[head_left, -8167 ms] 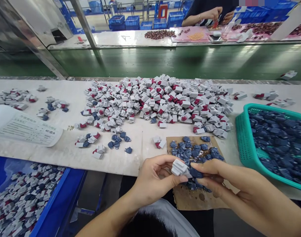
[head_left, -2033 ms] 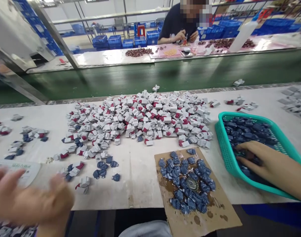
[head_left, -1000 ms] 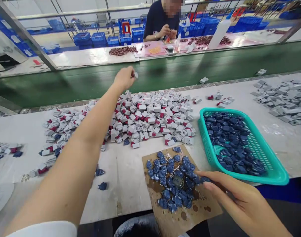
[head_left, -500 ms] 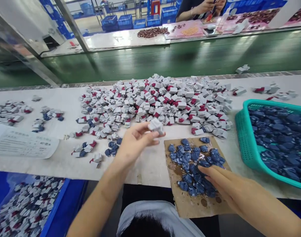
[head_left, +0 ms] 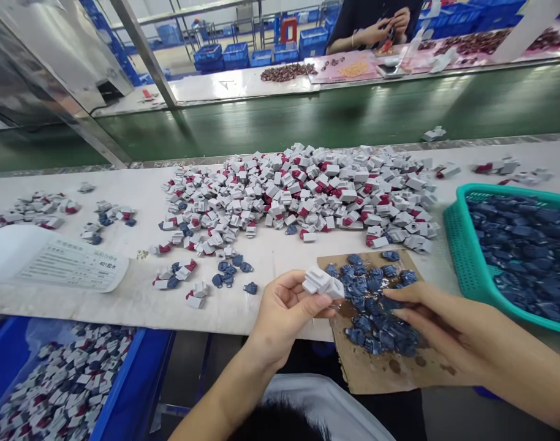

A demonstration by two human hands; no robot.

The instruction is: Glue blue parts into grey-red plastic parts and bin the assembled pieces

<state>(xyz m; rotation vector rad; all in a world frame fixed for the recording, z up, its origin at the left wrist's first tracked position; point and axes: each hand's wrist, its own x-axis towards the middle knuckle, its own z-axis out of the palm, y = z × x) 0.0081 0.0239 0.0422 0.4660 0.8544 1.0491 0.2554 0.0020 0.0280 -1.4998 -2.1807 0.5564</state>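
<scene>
Pinched in my left hand (head_left: pixel 287 315) is a light grey block-shaped plastic part (head_left: pixel 323 283), raised just left of a cardboard sheet (head_left: pixel 381 380). Small dark blue moulded pieces (head_left: pixel 365 300) lie crowded on that sheet, and wet-looking stains mark the cardboard. My right hand (head_left: pixel 438 324) reaches in from the right, thumb and forefinger closing around a dark blue piece among them; the fingertips partly hide it. Behind both hands spreads a large heap of grey parts with dark red ends (head_left: pixel 302 190).
At right stands a green basket (head_left: pixel 459 257) full of dark blue pieces. A blue bin (head_left: pixel 137 373) of grey parts sits low left. A labelled white bottle (head_left: pixel 73 260) lies at left. Beyond a green conveyor belt (head_left: pixel 284 119), a co-worker's hands (head_left: pixel 390 27) handle something small.
My left hand has come down and right with the grey part, closer to the cardboard. My right hand's fingers have drawn into a pinch over the blue pieces. The view has shifted slightly.
</scene>
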